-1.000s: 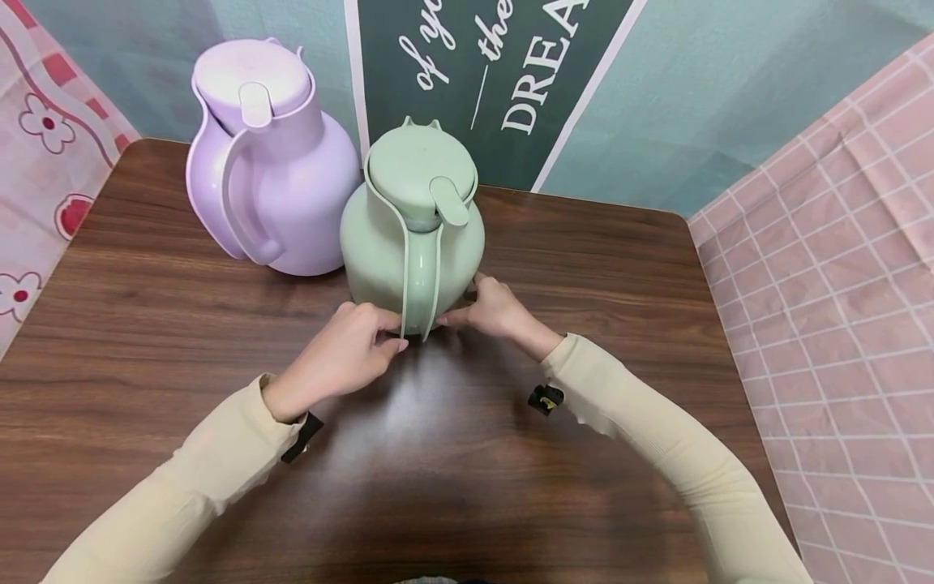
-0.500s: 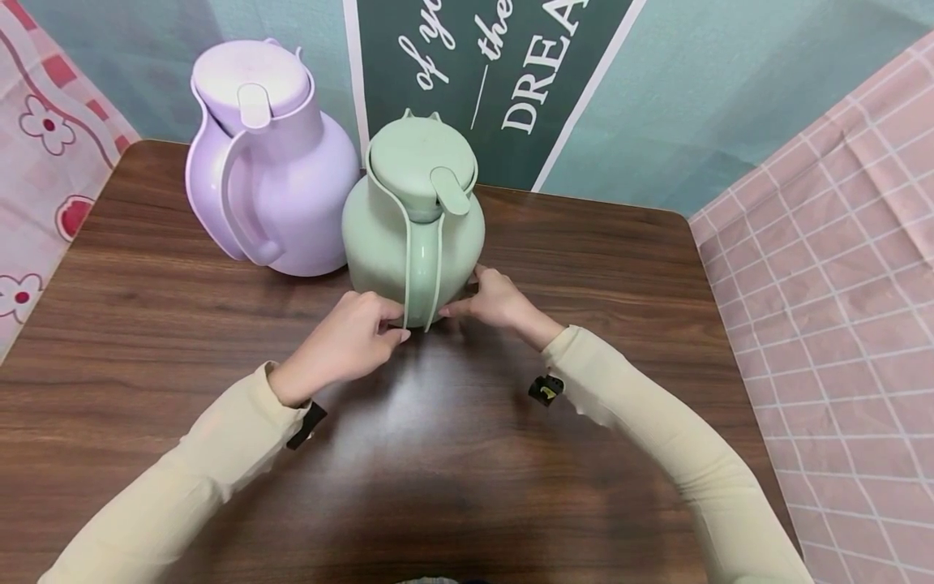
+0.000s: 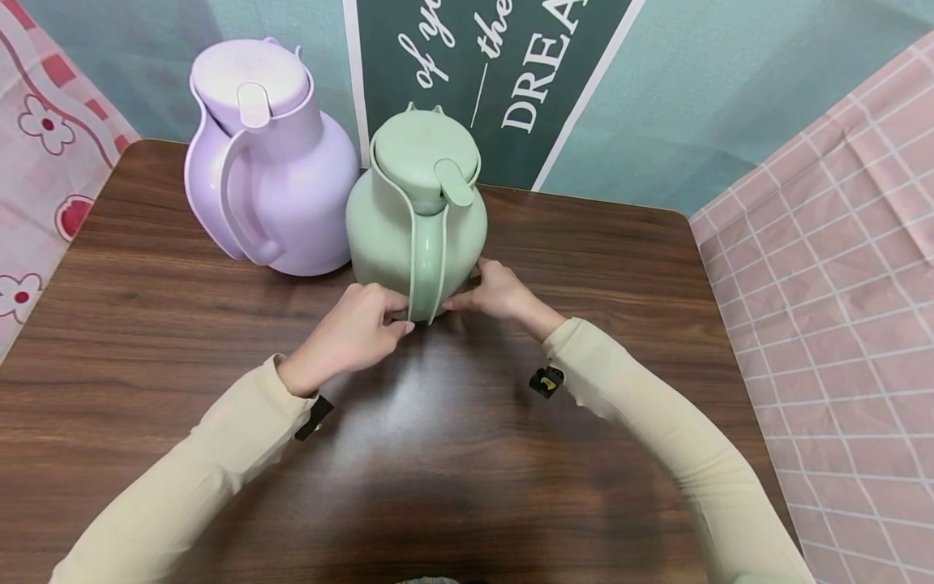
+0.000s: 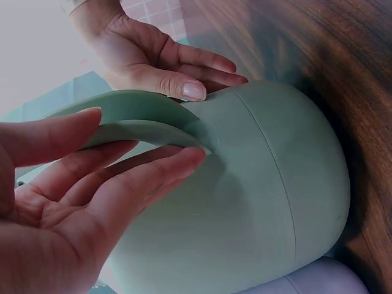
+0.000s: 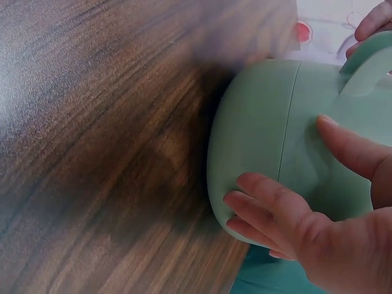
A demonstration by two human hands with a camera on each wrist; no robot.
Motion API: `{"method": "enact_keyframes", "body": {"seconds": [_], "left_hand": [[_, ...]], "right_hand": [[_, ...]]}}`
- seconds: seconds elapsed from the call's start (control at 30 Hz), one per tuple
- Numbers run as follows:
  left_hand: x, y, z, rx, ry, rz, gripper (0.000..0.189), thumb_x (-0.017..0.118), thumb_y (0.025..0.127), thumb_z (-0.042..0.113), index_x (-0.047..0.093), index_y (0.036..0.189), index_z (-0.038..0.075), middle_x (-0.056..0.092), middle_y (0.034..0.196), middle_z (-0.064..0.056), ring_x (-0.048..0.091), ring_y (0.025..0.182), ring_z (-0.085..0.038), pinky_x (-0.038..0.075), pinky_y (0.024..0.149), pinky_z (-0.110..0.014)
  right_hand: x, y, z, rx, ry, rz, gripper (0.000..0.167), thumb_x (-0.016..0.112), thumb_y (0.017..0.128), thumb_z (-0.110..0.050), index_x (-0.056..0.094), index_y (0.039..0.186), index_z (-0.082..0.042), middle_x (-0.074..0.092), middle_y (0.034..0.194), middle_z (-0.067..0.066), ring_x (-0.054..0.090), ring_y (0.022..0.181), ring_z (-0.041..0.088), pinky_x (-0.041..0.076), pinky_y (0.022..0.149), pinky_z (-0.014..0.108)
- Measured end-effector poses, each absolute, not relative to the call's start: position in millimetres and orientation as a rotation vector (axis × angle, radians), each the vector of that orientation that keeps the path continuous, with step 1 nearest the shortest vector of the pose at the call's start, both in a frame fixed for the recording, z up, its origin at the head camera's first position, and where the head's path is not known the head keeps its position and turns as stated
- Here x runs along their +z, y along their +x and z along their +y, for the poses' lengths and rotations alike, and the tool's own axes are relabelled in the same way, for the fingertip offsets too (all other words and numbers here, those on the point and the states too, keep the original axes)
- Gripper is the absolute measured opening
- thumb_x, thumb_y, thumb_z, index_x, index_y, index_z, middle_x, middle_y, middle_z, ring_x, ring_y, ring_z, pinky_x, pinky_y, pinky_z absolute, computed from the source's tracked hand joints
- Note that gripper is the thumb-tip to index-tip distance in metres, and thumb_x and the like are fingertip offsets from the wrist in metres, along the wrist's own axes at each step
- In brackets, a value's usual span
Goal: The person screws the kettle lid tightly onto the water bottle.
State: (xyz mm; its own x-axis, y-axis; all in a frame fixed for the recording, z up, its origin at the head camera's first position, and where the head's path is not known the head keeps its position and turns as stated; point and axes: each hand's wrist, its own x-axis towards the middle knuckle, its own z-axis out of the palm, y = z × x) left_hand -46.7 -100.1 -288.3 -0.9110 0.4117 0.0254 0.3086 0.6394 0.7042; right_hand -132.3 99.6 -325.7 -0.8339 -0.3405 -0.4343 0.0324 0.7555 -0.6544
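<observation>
One word on poster [image 3: 503, 65] — "DREA".

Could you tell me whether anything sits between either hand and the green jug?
Nothing visible does. The left hand and right hand both already touch the lower body of the green jug, either side of its handle. The purple jug stands beside it, left.

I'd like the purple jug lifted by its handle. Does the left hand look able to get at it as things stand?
Probably yes. The purple jug's handle faces the person on the left hand's side, with bare table between. That hand is pressed to the green jug now, so it must let go first.
</observation>
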Motion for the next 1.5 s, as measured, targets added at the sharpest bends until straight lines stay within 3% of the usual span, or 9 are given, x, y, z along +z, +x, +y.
{"method": "enact_keyframes", "body": {"seconds": [0.47, 0.67, 0.97, 1.23, 1.5], "left_hand": [[-290, -57, -97, 1.123, 0.576, 2.722, 0.016, 0.062, 0.079, 0.003, 0.059, 0.065, 0.01, 0.027, 0.048, 0.007, 0.032, 0.05, -0.01, 0.034, 0.058, -0.03], [-291, -63, -96, 1.109, 0.545, 2.734, 0.021, 0.061, 0.08, 0.004, 0.054, 0.061, 0.01, 0.026, 0.05, 0.006, 0.031, 0.051, -0.012, 0.034, 0.059, -0.031], [-290, -69, -95, 1.144, 0.479, 2.717, 0.031, 0.059, 0.082, 0.004, 0.044, 0.056, 0.012, 0.028, 0.049, 0.004, 0.032, 0.049, -0.012, 0.032, 0.055, -0.029], [-292, -77, -96, 1.167, 0.464, 2.709, 0.038, 0.058, 0.084, 0.004, 0.036, 0.055, 0.014, 0.028, 0.05, 0.004, 0.032, 0.051, -0.013, 0.03, 0.055, -0.029], [-293, -85, -97, 1.183, 0.43, 2.713, 0.04, 0.057, 0.085, 0.002, 0.033, 0.054, 0.013, 0.027, 0.051, 0.002, 0.031, 0.052, -0.014, 0.029, 0.056, -0.028]], "right_hand": [[-325, -143, 101, -0.93, -0.18, 2.377, 0.066, 0.078, 0.071, -0.027, 0.046, 0.123, -0.002, 0.054, 0.117, 0.013, 0.052, 0.104, 0.024, 0.043, 0.084, 0.036], [-325, -147, 100, -0.993, -0.138, 2.359, 0.064, 0.079, 0.07, -0.021, 0.047, 0.122, -0.001, 0.054, 0.116, 0.013, 0.052, 0.102, 0.024, 0.044, 0.082, 0.035], [-325, -153, 100, -1.012, -0.094, 2.343, 0.056, 0.076, 0.074, -0.021, 0.048, 0.118, -0.001, 0.059, 0.1, 0.014, 0.058, 0.084, 0.022, 0.048, 0.072, 0.033], [-325, -158, 99, -1.035, -0.063, 2.325, 0.053, 0.073, 0.077, -0.019, 0.045, 0.119, -0.001, 0.058, 0.099, 0.014, 0.054, 0.082, 0.023, 0.046, 0.077, 0.041], [-325, -167, 97, -0.975, -0.076, 2.364, 0.048, 0.071, 0.079, -0.022, 0.047, 0.115, 0.0, 0.06, 0.086, 0.014, 0.057, 0.078, 0.025, 0.045, 0.067, 0.031]]}}
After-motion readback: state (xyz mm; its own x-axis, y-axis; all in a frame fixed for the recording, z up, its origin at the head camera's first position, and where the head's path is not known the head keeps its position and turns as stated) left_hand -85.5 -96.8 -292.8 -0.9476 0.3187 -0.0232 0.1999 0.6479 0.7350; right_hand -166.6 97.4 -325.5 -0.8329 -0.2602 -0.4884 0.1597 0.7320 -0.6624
